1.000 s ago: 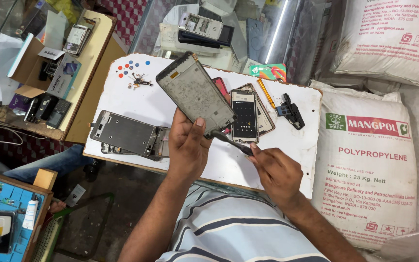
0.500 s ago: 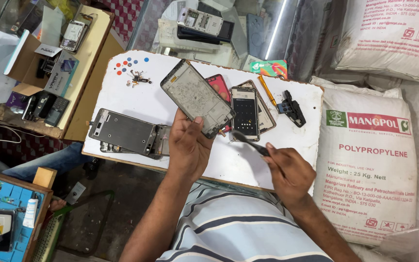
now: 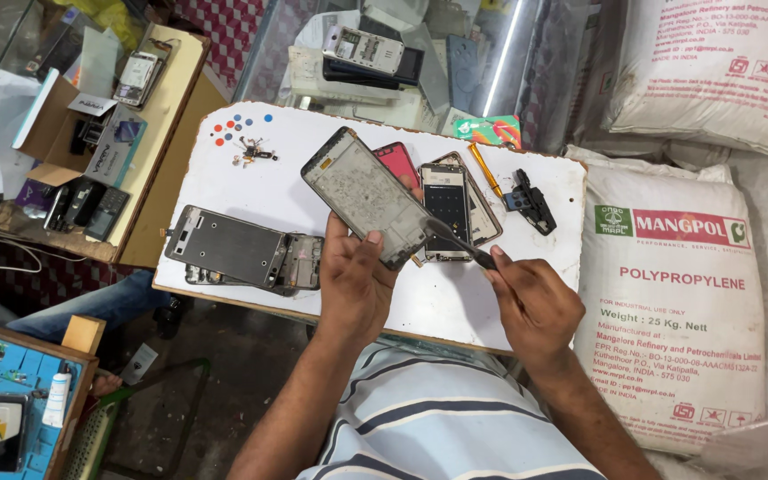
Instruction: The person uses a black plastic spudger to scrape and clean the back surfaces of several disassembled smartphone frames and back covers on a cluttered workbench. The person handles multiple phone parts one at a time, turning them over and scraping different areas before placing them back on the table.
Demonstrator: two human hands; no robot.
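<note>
White and cluttered, the work board (image 3: 251, 182) carries an open phone (image 3: 449, 212), a metal frame (image 3: 242, 251), an orange screwdriver (image 3: 488, 172) and loose screws (image 3: 255, 153). Your left hand (image 3: 355, 283) is closed around the lower end of the grey phone panel (image 3: 364, 196), holding it tilted above the board. Your right hand (image 3: 533, 300) pinches a thin tool (image 3: 457, 244) whose tip meets the panel's edge. Press too hard and the tip could slip toward your left thumb, or the panel could bend or crack.
</note>
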